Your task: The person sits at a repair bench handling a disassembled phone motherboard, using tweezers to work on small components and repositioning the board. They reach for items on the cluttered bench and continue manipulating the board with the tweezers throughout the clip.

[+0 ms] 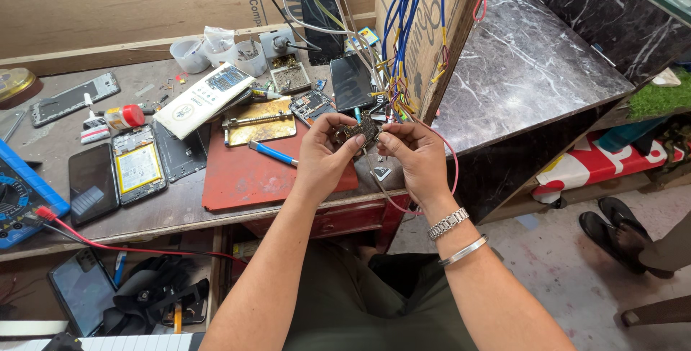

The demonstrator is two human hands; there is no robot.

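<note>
Bare forearms; metal watch point(448, 223), silver bangle point(463, 250) on right wrist.

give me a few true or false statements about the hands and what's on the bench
1. Both hands hold a small circuit board between them. True.
2. The left hand wears a metal watch. False: the watch is on the right wrist, by the right hand.
3. A blue-handled tool lies on the red mat. True.
4. The blue multimeter sits on the marble shelf. False: it sits at the bench's left edge.
</note>
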